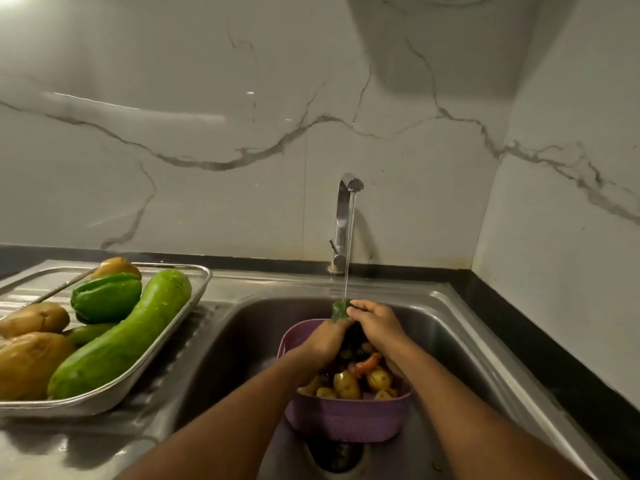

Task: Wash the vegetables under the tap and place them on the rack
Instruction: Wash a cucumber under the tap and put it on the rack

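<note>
Our left hand and right hand clasp a small green vegetable under the running chrome tap; wet, it could slip into the purple plastic basket.

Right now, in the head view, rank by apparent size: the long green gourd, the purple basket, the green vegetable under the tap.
1. Purple basket and long green gourd: alike, and partly hidden, so unranked.
2. Green vegetable, held by both hands: clearly smallest.

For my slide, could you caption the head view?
Both hands rinse a green vegetable under the running tap above a purple basket.
</note>
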A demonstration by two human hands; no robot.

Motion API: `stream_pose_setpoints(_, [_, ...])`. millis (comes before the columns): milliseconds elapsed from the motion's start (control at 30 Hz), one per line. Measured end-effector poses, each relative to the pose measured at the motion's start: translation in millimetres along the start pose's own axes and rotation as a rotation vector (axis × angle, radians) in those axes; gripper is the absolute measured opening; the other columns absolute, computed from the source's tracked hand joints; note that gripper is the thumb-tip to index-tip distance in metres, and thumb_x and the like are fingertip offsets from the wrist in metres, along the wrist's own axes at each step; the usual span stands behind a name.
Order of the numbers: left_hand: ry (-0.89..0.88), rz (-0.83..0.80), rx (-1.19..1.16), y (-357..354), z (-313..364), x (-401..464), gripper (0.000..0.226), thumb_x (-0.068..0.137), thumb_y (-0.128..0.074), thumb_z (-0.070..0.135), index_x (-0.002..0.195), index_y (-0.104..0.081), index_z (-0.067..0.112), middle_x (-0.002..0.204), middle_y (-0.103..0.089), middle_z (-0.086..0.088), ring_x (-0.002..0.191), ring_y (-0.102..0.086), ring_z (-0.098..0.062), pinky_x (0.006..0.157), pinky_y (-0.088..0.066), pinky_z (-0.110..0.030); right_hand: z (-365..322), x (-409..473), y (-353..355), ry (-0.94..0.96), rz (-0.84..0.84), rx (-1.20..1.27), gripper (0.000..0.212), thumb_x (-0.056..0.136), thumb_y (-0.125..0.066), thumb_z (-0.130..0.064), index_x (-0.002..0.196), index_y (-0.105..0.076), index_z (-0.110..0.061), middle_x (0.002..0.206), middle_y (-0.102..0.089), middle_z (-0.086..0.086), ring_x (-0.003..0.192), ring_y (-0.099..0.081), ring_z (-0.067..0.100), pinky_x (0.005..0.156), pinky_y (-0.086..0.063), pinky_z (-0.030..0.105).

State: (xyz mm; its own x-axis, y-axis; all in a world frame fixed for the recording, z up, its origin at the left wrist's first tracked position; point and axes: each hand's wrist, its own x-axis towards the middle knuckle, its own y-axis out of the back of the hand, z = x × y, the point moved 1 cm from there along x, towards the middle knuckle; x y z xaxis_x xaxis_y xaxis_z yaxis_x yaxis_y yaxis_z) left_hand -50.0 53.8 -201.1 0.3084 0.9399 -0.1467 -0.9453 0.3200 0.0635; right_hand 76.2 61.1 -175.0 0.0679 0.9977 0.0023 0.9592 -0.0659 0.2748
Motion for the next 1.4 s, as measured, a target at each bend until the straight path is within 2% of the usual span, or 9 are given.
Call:
stream_pose_setpoints(133, [-0.077,0.204,0.007,-7,4,-7,0.047,0.109,-0.028,0.047,0.120,-0.062,0.017,0.109,-0.073,-0.012,0.100,-0.072,-0.024,0.091,-0.061,-0.041,-14,-15,-9,-0.009,-0.035,0.127,0.028,0.106,-0.054,-0.026,0.132,-0.062,-0.026,0.123,-0.064,0.004,0.109,-0.060,0.020,0.094,-0.055,0.038])
stream_pose_setpoints(233, [-0.252,0.326,0.243,3,4,-14,0.038,0.107,-0.038,0.050,0.116,-0.061,0.021,0.106,-0.071,-0.001,0.099,-0.069,-0.014,0.090,-0.059,-0.036,-20,-17,-8,0.055,-0.059,0.074,0.023,0.105,-0.057,-0.029,0.127,-0.059,-0.031,0.121,-0.063,0.002,0.103,-0.062,0.016,0.075,-0.056,0.029])
stream_pose_setpoints(433, [-0.223,0.090,0.206,14,-1,-15,0.022,0.106,-0.051,0.028,0.126,-0.046,0.021,0.121,-0.065,-0.005,0.107,-0.068,-0.015,0.098,-0.058,-0.037,-17,-15,-4,0.270,0.069,-0.354,0.035,0.087,-0.081,-0.039,0.105,-0.052,-0.030,0.101,-0.060,-0.013,0.089,-0.059,0.004,0.063,-0.047,0.015])
stream_pose_setpoints(667, [-0.264,0.124,0.430,10,-3,-11,0.070,0.081,-0.083,0.016,0.132,-0.036,0.023,0.114,-0.066,0.000,0.103,-0.069,-0.015,0.086,-0.062,-0.032,-13,-14,-11,0.282,0.158,-0.476,0.031,0.091,-0.073,-0.050,0.114,-0.066,-0.031,0.105,-0.067,-0.010,0.095,-0.063,0.008,0.078,-0.056,0.024])
stream_pose_setpoints(800, [-0.215,0.233,0.229,8,4,-8,0.046,0.084,-0.077,0.011,0.122,-0.052,0.019,0.111,-0.068,-0.006,0.099,-0.070,-0.018,0.082,-0.063,-0.033,-19,-11,-10,0.151,0.008,-0.207,0.031,0.099,-0.066,-0.042,0.125,-0.067,-0.024,0.114,-0.067,-0.006,0.104,-0.062,0.011,0.079,-0.051,0.022])
stream_pose_setpoints(900, [-0.158,0.268,0.023,7,12,-11,0.032,0.090,-0.070,0.014,0.119,-0.056,0.013,0.100,-0.072,-0.012,0.080,-0.072,-0.020,0.062,-0.058,-0.027,-23,-10,-7,0.033,-0.087,0.082,0.025,0.099,-0.066,-0.040,0.120,-0.071,-0.026,0.113,-0.072,0.002,0.105,-0.068,0.019,0.091,-0.060,0.038])
stream_pose_setpoints(1000, [-0.142,0.258,-0.190,3,18,-13,0.032,0.090,-0.069,0.018,0.118,-0.054,0.008,0.082,-0.066,-0.017,0.054,-0.056,-0.020,0.047,-0.046,-0.030,-24,-13,-3,-0.034,-0.131,0.263,0.029,0.093,-0.074,-0.044,0.113,-0.072,-0.024,0.101,-0.078,0.010,0.080,-0.076,0.026,0.071,-0.065,0.041])
stream_pose_setpoints(1167, [-0.135,0.187,-0.397,-7,29,-19,0.034,0.091,-0.068,0.013,0.119,-0.051,0.006,0.083,-0.060,-0.018,0.049,-0.049,-0.018,0.040,-0.039,-0.024,-25,-19,4,-0.041,-0.108,0.465,0.042,0.081,-0.086,-0.040,0.111,-0.072,-0.014,0.099,-0.078,0.015,0.066,-0.072,0.028,0.055,-0.059,0.035])
stream_pose_setpoints(1400, [-0.101,0.227,-0.215,-8,12,-13,0.036,0.098,-0.058,0.032,0.123,-0.055,0.005,0.088,-0.065,-0.019,0.054,-0.057,-0.017,0.043,-0.044,-0.026,-18,-15,3,0.092,0.064,0.075,0.034,0.086,-0.081,-0.045,0.101,-0.071,-0.016,0.093,-0.076,0.001,0.085,-0.074,0.014,0.064,-0.059,0.024])
